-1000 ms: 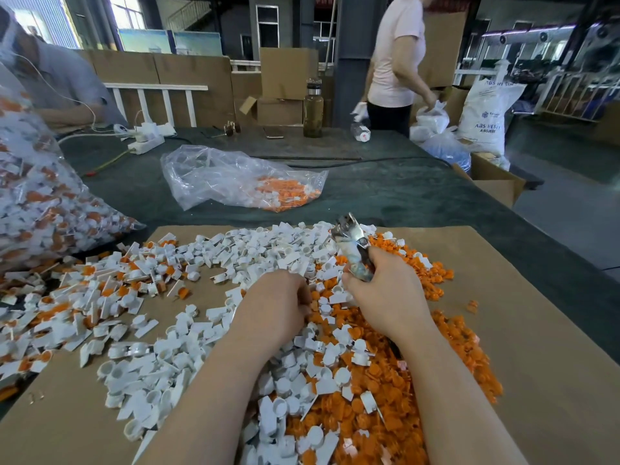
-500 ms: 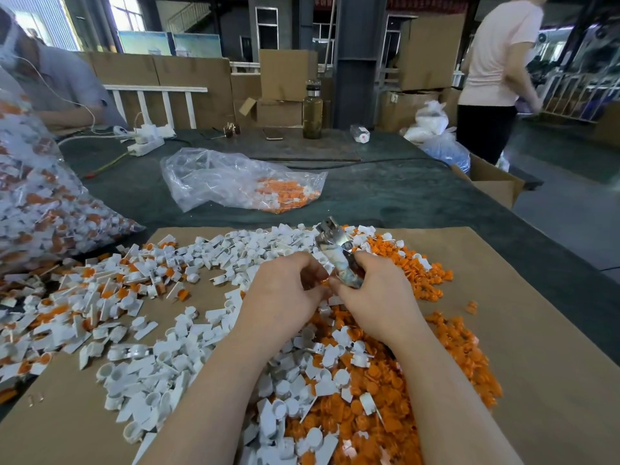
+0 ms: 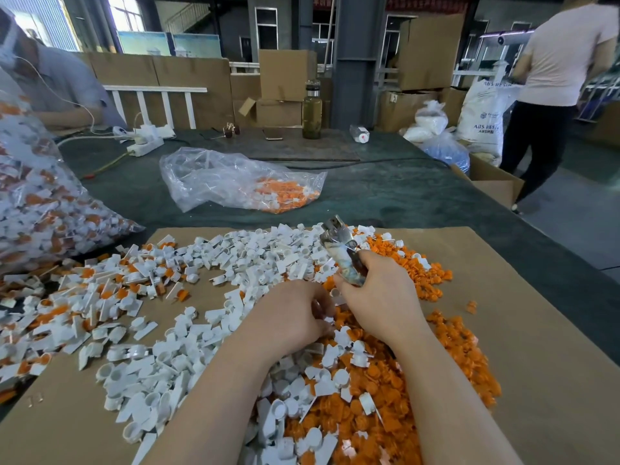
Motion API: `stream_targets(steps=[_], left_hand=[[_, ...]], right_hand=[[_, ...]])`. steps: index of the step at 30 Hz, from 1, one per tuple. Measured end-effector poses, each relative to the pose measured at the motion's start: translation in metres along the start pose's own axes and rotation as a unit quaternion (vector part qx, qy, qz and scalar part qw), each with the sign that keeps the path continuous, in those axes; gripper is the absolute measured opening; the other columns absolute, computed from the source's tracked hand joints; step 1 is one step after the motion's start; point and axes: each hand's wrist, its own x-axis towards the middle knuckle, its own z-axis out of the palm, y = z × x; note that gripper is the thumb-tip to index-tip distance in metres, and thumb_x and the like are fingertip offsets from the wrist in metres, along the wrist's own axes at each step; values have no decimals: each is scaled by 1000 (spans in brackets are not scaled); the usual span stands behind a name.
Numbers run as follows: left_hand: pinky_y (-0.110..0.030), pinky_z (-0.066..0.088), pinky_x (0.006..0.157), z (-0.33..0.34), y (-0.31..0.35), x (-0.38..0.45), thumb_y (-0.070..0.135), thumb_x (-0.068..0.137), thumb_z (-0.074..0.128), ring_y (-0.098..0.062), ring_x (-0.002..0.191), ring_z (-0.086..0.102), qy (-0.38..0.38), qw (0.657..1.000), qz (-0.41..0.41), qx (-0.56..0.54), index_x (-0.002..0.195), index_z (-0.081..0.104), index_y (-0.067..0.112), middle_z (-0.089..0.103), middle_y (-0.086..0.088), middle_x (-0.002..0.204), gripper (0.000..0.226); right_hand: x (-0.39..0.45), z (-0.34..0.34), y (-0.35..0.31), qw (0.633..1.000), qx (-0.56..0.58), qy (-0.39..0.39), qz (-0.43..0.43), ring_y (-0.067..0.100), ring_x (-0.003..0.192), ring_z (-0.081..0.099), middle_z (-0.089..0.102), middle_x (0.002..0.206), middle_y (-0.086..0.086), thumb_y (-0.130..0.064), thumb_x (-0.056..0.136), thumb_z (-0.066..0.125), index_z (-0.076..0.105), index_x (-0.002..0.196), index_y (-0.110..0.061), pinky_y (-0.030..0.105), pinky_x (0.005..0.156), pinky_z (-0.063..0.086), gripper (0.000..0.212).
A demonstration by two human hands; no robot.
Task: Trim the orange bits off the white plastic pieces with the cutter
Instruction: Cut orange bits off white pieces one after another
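Right hand (image 3: 379,297) grips the cutter (image 3: 340,251) with its tip raised, while the left hand (image 3: 295,313), fingers curled, picks at white plastic pieces (image 3: 201,357); what it pinches is hidden. Orange bits (image 3: 449,340) heap to the right on the cardboard sheet (image 3: 536,330).

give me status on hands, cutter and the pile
Right hand grips cutter, tip raised. Left hand curled in white pieces, grasp hidden. Orange bits heaped right. Nothing in the way.
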Motion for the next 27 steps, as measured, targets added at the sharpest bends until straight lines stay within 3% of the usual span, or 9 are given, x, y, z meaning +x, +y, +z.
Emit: stream_targets(steps=[6,10,12,16,18,20,23,25,27], left_hand=[[-20,45,65,5,7,-1,20,85,63,-11,86,58,-6,999,-1,31,96,63,28,60,9,92,14],[-17,33,53,4,8,-1,21,84,67,-1,70,49,5,1000,-24,16,75,52,31,55,11,81,20],[-17,33,54,4,6,-1,22,84,68,0,70,48,11,1000,-27,4,76,52,31,55,12,80,20],[-21,44,59,-1,4,-2,23,89,63,-4,72,60,55,990,-44,-118,88,62,30,66,8,83,7],[-18,47,54,-6,3,-3,19,93,62,-4,60,64,91,953,-81,-279,89,67,29,69,7,74,12],[-21,55,56,-13,5,-5,9,95,61,-10,61,68,81,864,-117,-483,94,72,21,72,-2,73,16],[-22,58,60,-19,7,-6,0,94,60,-14,64,69,78,765,-122,-628,102,73,9,71,-8,76,17],[-22,58,59,-21,7,-6,4,90,65,-12,63,68,77,731,-121,-667,103,72,4,71,-7,75,14],[-23,58,62,-22,7,-7,11,83,73,-12,66,69,74,728,-113,-672,103,72,4,73,-5,78,21]], right_hand=[[0,1,-1,1000,11,1,1,6,61,47,51,67,-11,-34,88,63,48,77,-26,22,49,29,20],[0,1,0,1000,17,1,8,6,60,48,52,67,-11,-34,88,63,48,76,-28,22,50,30,21],[0,2,0,1000,22,7,10,6,60,49,52,67,-11,-35,89,63,46,73,-31,22,50,31,24],[0,1,0,999,28,18,13,3,62,49,52,70,-15,-37,90,63,49,81,-31,19,50,31,18],[0,-1,0,998,47,29,19,4,62,50,52,70,-15,-37,90,63,47,77,-31,18,50,30,22],[1,-2,0,995,86,32,26,5,63,53,56,71,-13,-38,91,63,49,77,-31,18,51,33,21],[1,-3,-3,990,137,29,29,6,66,57,61,76,-11,-38,91,63,59,88,-24,18,53,36,14],[1,-4,-4,987,156,26,26,7,69,60,65,79,-10,-36,91,63,62,92,-21,19,55,40,15],[1,-4,-5,984,174,26,24,7,71,61,67,81,-9,-34,91,63,63,93,-21,19,57,42,13]])
